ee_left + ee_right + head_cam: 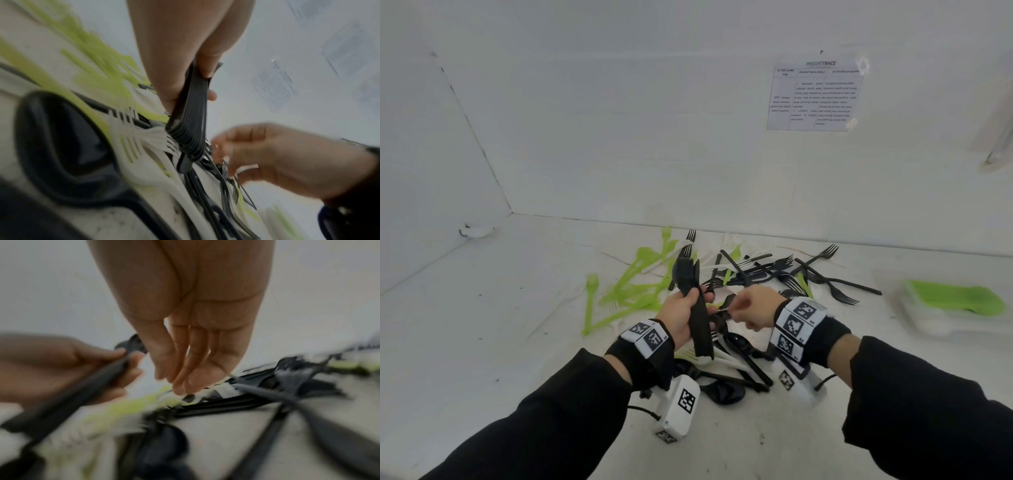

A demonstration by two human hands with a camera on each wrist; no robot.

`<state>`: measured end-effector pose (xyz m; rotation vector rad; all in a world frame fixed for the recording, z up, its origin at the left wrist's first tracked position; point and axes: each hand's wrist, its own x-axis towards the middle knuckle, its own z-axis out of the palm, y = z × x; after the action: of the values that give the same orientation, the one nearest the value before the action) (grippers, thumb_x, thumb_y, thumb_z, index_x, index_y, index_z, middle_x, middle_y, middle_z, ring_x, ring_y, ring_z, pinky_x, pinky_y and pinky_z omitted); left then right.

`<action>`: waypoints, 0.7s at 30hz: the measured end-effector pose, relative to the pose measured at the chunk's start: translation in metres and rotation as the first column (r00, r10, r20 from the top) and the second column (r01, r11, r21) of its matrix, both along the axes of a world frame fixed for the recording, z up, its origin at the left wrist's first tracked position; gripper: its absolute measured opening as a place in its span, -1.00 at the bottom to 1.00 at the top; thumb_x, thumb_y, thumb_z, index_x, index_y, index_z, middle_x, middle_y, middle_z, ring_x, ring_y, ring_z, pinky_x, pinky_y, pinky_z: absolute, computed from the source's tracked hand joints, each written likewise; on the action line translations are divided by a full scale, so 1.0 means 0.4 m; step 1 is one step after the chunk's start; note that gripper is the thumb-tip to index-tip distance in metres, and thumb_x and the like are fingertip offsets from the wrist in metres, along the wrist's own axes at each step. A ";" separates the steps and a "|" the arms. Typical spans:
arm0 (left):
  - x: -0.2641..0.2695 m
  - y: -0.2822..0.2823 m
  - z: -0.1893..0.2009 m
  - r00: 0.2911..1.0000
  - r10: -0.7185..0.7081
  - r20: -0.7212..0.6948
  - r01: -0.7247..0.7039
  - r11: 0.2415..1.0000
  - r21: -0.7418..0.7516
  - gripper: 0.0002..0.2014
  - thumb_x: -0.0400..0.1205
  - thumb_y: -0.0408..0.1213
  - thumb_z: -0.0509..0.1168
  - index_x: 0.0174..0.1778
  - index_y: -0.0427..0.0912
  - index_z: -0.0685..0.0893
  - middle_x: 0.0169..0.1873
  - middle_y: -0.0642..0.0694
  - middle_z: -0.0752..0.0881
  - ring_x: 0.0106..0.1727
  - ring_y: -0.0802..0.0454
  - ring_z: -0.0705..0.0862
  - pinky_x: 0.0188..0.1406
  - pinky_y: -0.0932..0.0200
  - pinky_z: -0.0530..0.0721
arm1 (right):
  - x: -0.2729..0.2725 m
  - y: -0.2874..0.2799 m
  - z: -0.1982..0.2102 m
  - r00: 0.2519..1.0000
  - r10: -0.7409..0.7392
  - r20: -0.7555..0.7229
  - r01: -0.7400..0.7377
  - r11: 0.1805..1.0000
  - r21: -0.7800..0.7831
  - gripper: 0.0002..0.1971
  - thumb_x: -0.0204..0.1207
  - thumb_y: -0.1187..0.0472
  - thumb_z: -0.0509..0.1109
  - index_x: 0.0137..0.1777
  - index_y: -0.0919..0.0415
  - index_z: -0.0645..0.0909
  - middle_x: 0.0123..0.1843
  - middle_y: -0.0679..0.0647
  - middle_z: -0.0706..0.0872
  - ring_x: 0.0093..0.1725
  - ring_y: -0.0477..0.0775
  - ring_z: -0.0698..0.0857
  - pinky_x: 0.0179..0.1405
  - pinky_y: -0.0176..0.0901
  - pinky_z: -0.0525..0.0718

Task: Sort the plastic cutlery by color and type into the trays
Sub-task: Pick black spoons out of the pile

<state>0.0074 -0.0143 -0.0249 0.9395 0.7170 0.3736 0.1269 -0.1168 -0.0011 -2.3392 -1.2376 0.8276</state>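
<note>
Black forks (pixel 693 301), one nested stack too tight to count, stand gripped in the left hand (pixel 679 317) at centre frame; the right hand (pixel 751 306), fingers together, reaches down; whether it pinches anything I cannot tell.

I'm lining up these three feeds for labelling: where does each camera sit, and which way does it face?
Head: worn on the head, looking forward and down at the cutlery pile, the tray of green cutlery, both forearms and hands.
Left wrist: on the left wrist, looking along the left hand gripping a stack of black forks; the right hand shows too.
Right wrist: on the right wrist, looking along the right hand's fingers down at the pile; blurred.
Shared: all three views show the black stack.
</note>
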 end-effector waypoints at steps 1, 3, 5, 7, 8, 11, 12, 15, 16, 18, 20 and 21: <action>-0.008 0.010 0.000 1.000 0.014 -0.017 -0.014 1.000 -0.003 -0.75 0.78 -0.26 -0.02 -0.12 -0.15 0.52 -0.21 -0.09 0.62 -0.28 -0.05 0.60 -0.32 0.01 0.59 | 0.005 -0.009 -0.004 0.991 0.036 0.125 -0.021 0.993 -0.118 -0.75 0.53 0.21 0.40 0.18 0.22 0.66 0.13 0.08 0.73 -0.01 -0.01 0.69 0.11 -0.22 0.67; -0.023 0.028 0.002 0.999 0.023 -0.043 -0.024 0.999 -0.022 -0.75 0.77 -0.24 -0.01 -0.13 -0.14 0.52 -0.24 -0.06 0.61 -0.31 -0.04 0.57 -0.38 0.02 0.64 | 0.007 -0.019 -0.020 0.956 0.145 0.256 -0.048 0.936 -0.349 -0.66 0.45 0.18 0.49 0.22 0.23 0.67 0.22 0.11 0.71 0.16 0.07 0.69 0.23 -0.18 0.65; -0.034 0.044 0.007 0.998 0.021 -0.057 -0.024 0.998 -0.055 -0.79 0.76 -0.23 0.05 -0.12 -0.15 0.53 -0.26 -0.06 0.60 -0.34 -0.03 0.55 -0.42 0.05 0.66 | 0.008 -0.016 -0.034 0.950 0.199 0.241 -0.075 0.893 -0.443 -0.62 0.43 0.15 0.50 0.22 0.28 0.67 0.23 0.15 0.71 0.18 0.11 0.69 0.17 -0.20 0.64; -0.042 0.056 0.006 0.998 0.016 -0.062 -0.020 0.998 -0.059 -0.88 0.72 -0.28 0.14 -0.10 -0.16 0.52 -0.26 -0.07 0.59 -0.35 -0.03 0.54 -0.47 0.10 0.68 | 0.011 -0.006 -0.040 0.959 0.184 0.217 -0.075 0.899 -0.432 -0.65 0.46 0.14 0.48 0.20 0.28 0.68 0.21 0.16 0.73 0.12 0.10 0.70 0.09 -0.22 0.62; -0.046 0.060 0.004 0.998 0.017 -0.063 -0.021 0.998 -0.051 -0.92 0.70 -0.32 0.16 -0.09 -0.17 0.52 -0.26 -0.08 0.59 -0.35 -0.03 0.55 -0.50 0.12 0.70 | 0.014 0.002 -0.043 0.956 0.174 0.236 -0.065 0.910 -0.410 -0.66 0.49 0.12 0.44 0.19 0.29 0.68 0.19 0.17 0.74 0.12 0.11 0.70 0.10 -0.19 0.63; -0.058 0.070 0.000 0.998 0.028 -0.052 -0.030 0.999 -0.035 -0.90 0.68 -0.43 0.18 -0.09 -0.16 0.53 -0.25 -0.08 0.59 -0.34 -0.03 0.56 -0.52 0.13 0.71 | 0.026 0.023 -0.060 0.939 0.109 0.326 0.017 0.933 -0.360 -0.65 0.53 0.09 0.36 0.21 0.30 0.66 0.17 0.20 0.74 0.17 0.15 0.70 0.17 -0.12 0.65; -0.062 0.073 0.000 0.998 0.030 -0.046 -0.032 0.999 -0.031 -0.89 0.67 -0.44 0.17 -0.09 -0.15 0.53 -0.25 -0.08 0.59 -0.35 -0.03 0.56 -0.51 0.13 0.70 | 0.031 0.027 -0.066 0.940 0.063 0.335 0.057 0.940 -0.336 -0.66 0.55 0.11 0.34 0.23 0.29 0.65 0.19 0.19 0.72 0.19 0.15 0.69 0.19 -0.13 0.64; -0.074 0.090 0.002 0.998 0.052 -0.033 -0.052 0.999 -0.009 -0.86 0.67 -0.46 0.16 -0.12 -0.15 0.53 -0.27 -0.07 0.59 -0.37 -0.01 0.55 -0.49 0.14 0.67 | 0.044 0.031 -0.061 0.923 -0.132 0.362 0.175 0.980 -0.089 -0.70 0.63 0.17 0.23 0.27 0.30 0.58 0.25 0.18 0.67 0.26 0.16 0.62 0.25 -0.11 0.54; -0.078 0.097 0.003 0.998 0.064 -0.025 -0.064 0.998 -0.006 -0.86 0.67 -0.47 0.16 -0.13 -0.16 0.53 -0.27 -0.07 0.59 -0.38 -0.02 0.55 -0.49 0.14 0.67 | 0.038 0.028 -0.053 0.918 -0.202 0.342 0.195 0.979 0.055 -0.70 0.65 0.18 0.20 0.29 0.29 0.56 0.25 0.19 0.66 0.27 0.16 0.61 0.26 -0.11 0.51; -0.087 0.112 0.005 0.996 0.093 -0.008 -0.094 0.996 -0.011 -0.86 0.66 -0.48 0.17 -0.14 -0.17 0.53 -0.27 -0.09 0.59 -0.38 -0.03 0.55 -0.49 0.13 0.67 | 0.011 0.017 -0.033 0.938 -0.214 0.272 0.146 0.957 0.250 -0.72 0.66 0.18 0.18 0.28 0.26 0.55 0.20 0.16 0.66 0.20 0.11 0.61 0.25 -0.14 0.50; -0.096 0.126 0.009 0.993 0.120 0.001 -0.120 0.993 -0.015 -0.86 0.66 -0.49 0.17 -0.13 -0.18 0.53 -0.27 -0.11 0.59 -0.37 -0.04 0.54 -0.49 0.13 0.68 | -0.042 0.000 -0.027 0.967 -0.005 0.256 -0.040 0.985 0.171 -0.76 0.64 0.10 0.22 0.18 0.18 0.60 0.07 0.07 0.66 0.03 0.01 0.60 0.19 -0.19 0.57; -0.100 0.133 0.010 0.991 0.130 0.006 -0.130 0.991 -0.015 -0.86 0.66 -0.50 0.17 -0.13 -0.18 0.53 -0.28 -0.11 0.59 -0.38 -0.04 0.54 -0.51 0.14 0.68 | -0.072 -0.008 -0.035 0.962 0.109 0.250 -0.131 0.989 0.075 -0.80 0.59 0.05 0.28 0.09 0.12 0.62 -0.03 0.01 0.64 -0.03 -0.02 0.59 0.11 -0.22 0.58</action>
<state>-0.0326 0.0389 -0.0208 0.8797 0.7754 0.4858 0.0980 -0.1199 -0.0151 -2.3653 -1.4975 0.5153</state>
